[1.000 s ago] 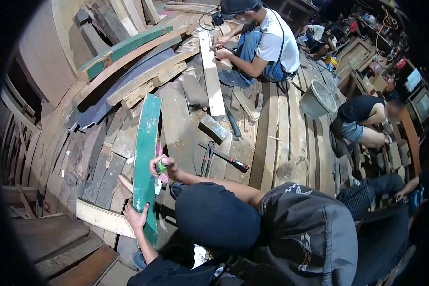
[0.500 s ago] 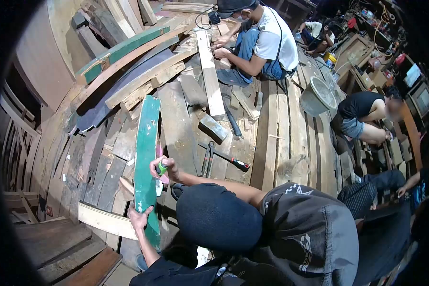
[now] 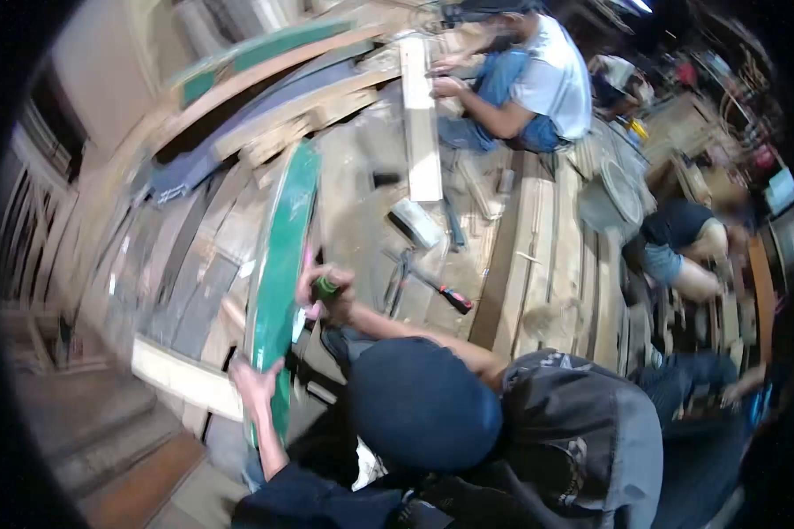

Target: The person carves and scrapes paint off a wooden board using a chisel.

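A long, slightly curved green-painted board (image 3: 282,256) stands lengthwise before me, its far end tilted to the right. Near its close end, my left hand (image 3: 258,388) grips it, with the thumb across the green face. My right hand (image 3: 325,289) is at the board's right edge, wrapped around a green-handled tool (image 3: 328,287). Motion blur and the fingers hide the tool's working end. Something pink shows between the right hand and the board. A pale wooden strip (image 3: 185,377) lies left of my left hand.
Red-and-black-handled pliers (image 3: 454,298) and a metal block (image 3: 415,222) lie on the planks beyond. A co-worker (image 3: 547,79) sits holding a pale plank (image 3: 421,132). A bucket (image 3: 610,198) stands at right. A head in a dark cap (image 3: 423,401) fills the near middle.
The view has swung and blurred, so most of the scene sits further right. My right hand has shifted slightly off the board's edge with the green-handled tool. My left hand keeps its hold.
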The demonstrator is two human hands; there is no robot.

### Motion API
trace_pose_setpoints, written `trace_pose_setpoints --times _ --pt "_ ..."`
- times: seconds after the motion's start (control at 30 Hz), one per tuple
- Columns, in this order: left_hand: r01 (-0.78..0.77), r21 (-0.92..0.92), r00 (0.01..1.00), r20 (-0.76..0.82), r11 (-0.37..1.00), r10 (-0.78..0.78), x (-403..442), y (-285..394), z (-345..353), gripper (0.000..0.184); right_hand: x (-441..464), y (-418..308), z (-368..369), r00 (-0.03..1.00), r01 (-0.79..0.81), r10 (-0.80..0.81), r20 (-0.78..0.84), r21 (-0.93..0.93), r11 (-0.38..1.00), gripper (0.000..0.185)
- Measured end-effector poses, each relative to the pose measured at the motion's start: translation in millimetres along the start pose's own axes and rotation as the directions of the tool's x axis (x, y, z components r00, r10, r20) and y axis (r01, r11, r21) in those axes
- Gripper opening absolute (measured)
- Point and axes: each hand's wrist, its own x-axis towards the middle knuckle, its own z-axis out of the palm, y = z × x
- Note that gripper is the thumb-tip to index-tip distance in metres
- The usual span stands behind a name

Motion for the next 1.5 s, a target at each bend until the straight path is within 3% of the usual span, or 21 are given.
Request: trace_pose_setpoints --times 0.03,0.07,0.1,0.13,0.17,0.2,0.23,0.27,0.33,0.4,0.47,0.5,0.6,0.67,0.73,0.77,0.87,1.13,1.3,1.4,1.5 --pt "-0.031 -0.032 0.998 0.061 0.999 0.033 9 -14 5 0.102 1 1 -2 1.000 -0.004 0.003 -0.023 -0.050 0.999 0.088" --pt "-0.010 -0.071 0.997 0.069 0.997 0.015 5 -8 -2 0.101 0 9 -4 0.997 0.017 -0.016 -0.080 0.011 1.000 0.073" --pt "-0.055 0.003 0.998 0.032 0.998 0.055 5 -10 -5 0.104 0 4 3 0.987 0.040 -0.035 -0.155 0.035 0.999 0.076" --pt "0.042 -0.050 0.992 0.118 0.998 -0.036 7 -7 -7 0.108 4 6 -4 0.991 0.037 -0.031 -0.130 0.044 0.998 0.079" --pt "-0.054 0.048 0.998 -0.041 0.997 0.056 12 -23 14 0.108 11 10 -20 0.998 0.037 -0.037 -0.046 -0.015 0.999 0.083" --pt "-0.073 0.006 0.996 -0.048 0.997 0.073 12 -18 7 0.106 15 10 -14 0.986 0.131 -0.124 -0.111 0.063 0.989 0.085" --pt "0.064 -0.008 0.996 0.054 0.998 -0.064 12 -11 -2 0.102 20 1 -14 0.990 0.011 0.006 -0.139 0.121 0.993 0.088" --pt "0.034 0.022 0.999 -0.016 0.999 -0.033 9 -19 2 0.101 24 -1 -15 0.989 -0.009 0.028 -0.143 0.131 0.991 0.088" --pt "0.051 -0.001 0.999 0.014 0.999 -0.051 7 -25 -7 0.100 33 -10 -11 0.990 0.011 0.012 -0.140 0.157 0.988 0.089" --pt "0.089 0.002 0.996 -0.005 0.996 -0.089 9 -10 -7 0.096 68 -39 -18 0.998 -0.041 0.051 -0.038 0.225 0.973 0.089" --pt "0.120 -0.023 0.989 0.089 0.993 -0.118 10 -11 -11 0.101 88 -57 -4 0.992 -0.108 0.120 -0.037 0.233 0.967 0.089" --pt "0.148 -0.019 0.982 0.117 0.989 -0.145 9 -4 -17 0.108 100 -58 -4 0.996 -0.072 0.061 0.062 0.186 0.980 0.090" --pt "0.057 0.053 0.996 -0.065 0.997 -0.054 8 -18 3 0.107 131 -58 8 0.960 -0.046 0.015 0.279 0.105 0.993 0.093" --pt "0.059 0.048 0.997 -0.062 0.997 -0.056 10 -26 11 0.108 149 -50 18 0.924 -0.049 0.007 0.381 0.100 0.994 0.093" --pt "0.065 0.058 0.998 -0.008 0.996 -0.065 11 -20 2 0.110 166 -32 22 0.924 -0.032 -0.004 0.382 0.087 0.996 0.090" --pt "0.114 0.017 0.987 0.115 0.993 -0.115 10 -13 -10 0.112 164 -26 28 0.977 -0.051 0.057 0.207 -0.037 0.998 0.086" --pt "0.077 0.071 0.997 0.025 0.995 -0.079 12 -26 7 0.112 185 -4 6 0.901 -0.196 0.124 0.415 0.137 0.971 0.086" --pt "0.102 0.014 0.992 0.078 0.995 -0.103 7 -12 -10 0.105 184 0 -15 0.935 -0.353 0.334 0.123 0.210 0.912 0.083" --pt "0.096 0.040 0.994 0.057 0.995 -0.098 7 -16 -4 0.107 178 12 -51 0.931 -0.285 0.359 -0.063 0.488 0.825 0.075" --pt "0.106 0.028 0.991 0.080 0.994 -0.108 9 -16 -5 0.107 186 22 -70 0.896 -0.219 0.386 -0.219 0.539 0.813 0.092" --pt "0.090 0.052 0.994 0.063 0.995 -0.093 6 -13 -7 0.107 200 25 -75 0.861 -0.160 0.412 -0.299 0.609 0.777 0.092"
